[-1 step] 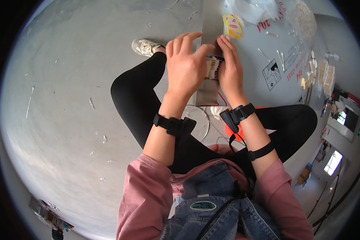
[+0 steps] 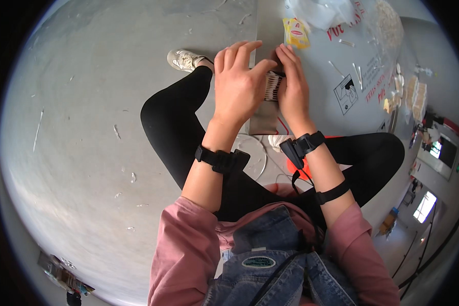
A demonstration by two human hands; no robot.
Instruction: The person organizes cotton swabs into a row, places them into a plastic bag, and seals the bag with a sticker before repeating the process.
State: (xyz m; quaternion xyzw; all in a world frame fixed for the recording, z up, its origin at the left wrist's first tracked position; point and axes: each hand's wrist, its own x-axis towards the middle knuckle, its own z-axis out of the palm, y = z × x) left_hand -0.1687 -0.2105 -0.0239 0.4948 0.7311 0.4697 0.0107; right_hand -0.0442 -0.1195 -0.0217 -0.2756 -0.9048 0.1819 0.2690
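Note:
A short stack of cotton swabs (image 2: 273,85) with white tips lies between my hands on the metal edge of the table (image 2: 264,116). It seems to sit in a small dark holder, mostly covered by my hands. My left hand (image 2: 238,84) is at the stack's left side, its fingers apart and slightly bent, the thumb reaching over the stack's far end. Along the right side, my right hand (image 2: 294,86) rests with its fingers stretched out straight and close together. Whether either palm presses on the stack cannot be made out.
A yellow packet (image 2: 296,33) and a clear plastic bag (image 2: 324,13) lie beyond my hands. Loose cotton swabs (image 2: 358,75) are scattered at the right, with bundled swabs (image 2: 417,97) farther over. An orange-red object (image 2: 298,169) shows below, between my legs.
My left hand has shifted slightly to the right, closer to the stack of swabs. My right hand stays where it was.

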